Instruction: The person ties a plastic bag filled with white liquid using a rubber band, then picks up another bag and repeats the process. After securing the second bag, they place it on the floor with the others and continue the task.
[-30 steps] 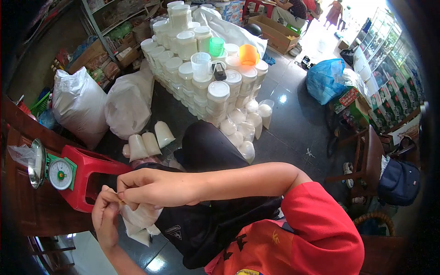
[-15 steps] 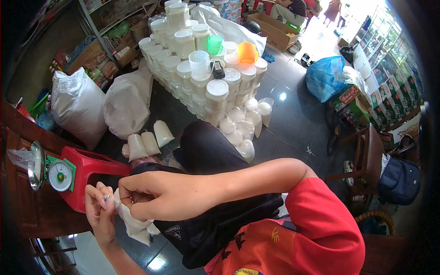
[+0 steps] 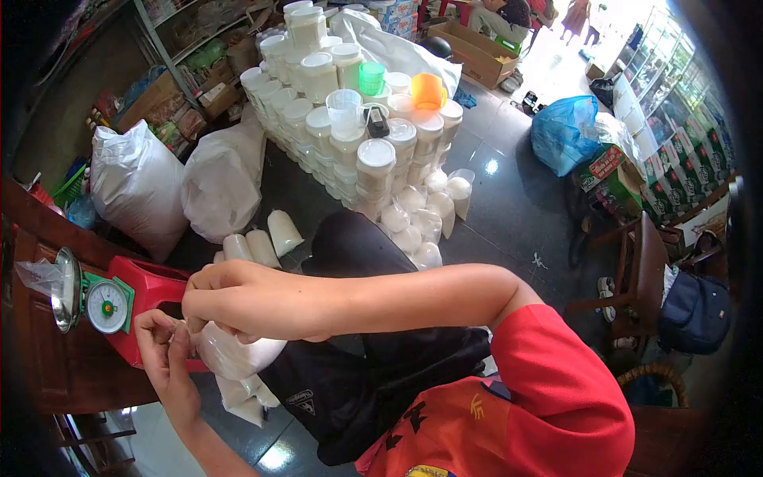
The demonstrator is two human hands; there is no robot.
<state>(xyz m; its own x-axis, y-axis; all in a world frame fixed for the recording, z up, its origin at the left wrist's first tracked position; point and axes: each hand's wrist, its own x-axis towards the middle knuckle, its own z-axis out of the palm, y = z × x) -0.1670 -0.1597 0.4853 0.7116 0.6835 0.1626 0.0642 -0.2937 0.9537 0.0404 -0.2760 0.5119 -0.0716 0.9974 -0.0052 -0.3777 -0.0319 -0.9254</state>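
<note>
At the lower left, my left hand (image 3: 168,362) pinches the gathered top of a clear plastic bag (image 3: 233,354) filled with white contents. My right hand (image 3: 258,300) is curled over the same bag's neck, its fingertips mostly hidden behind the hand. The bag hangs just below my right hand, over another white bag (image 3: 245,399) lower down. Just behind my left hand is a red stool (image 3: 137,278), with a green dial scale (image 3: 107,305) on it carrying a metal pan (image 3: 67,289) and a plastic bag.
White-lidded tubs (image 3: 318,119) are stacked ahead, with filled bags (image 3: 417,226) beside them. Large white sacks (image 3: 137,187) stand at left. A blue bag (image 3: 564,135), a chair (image 3: 640,270) and a backpack (image 3: 693,312) are at right. Another person (image 3: 501,20) sits at the far back.
My right hand has moved up and left, closer to the stool. More of the filled bag now shows below it. My left hand has shifted slightly left.
</note>
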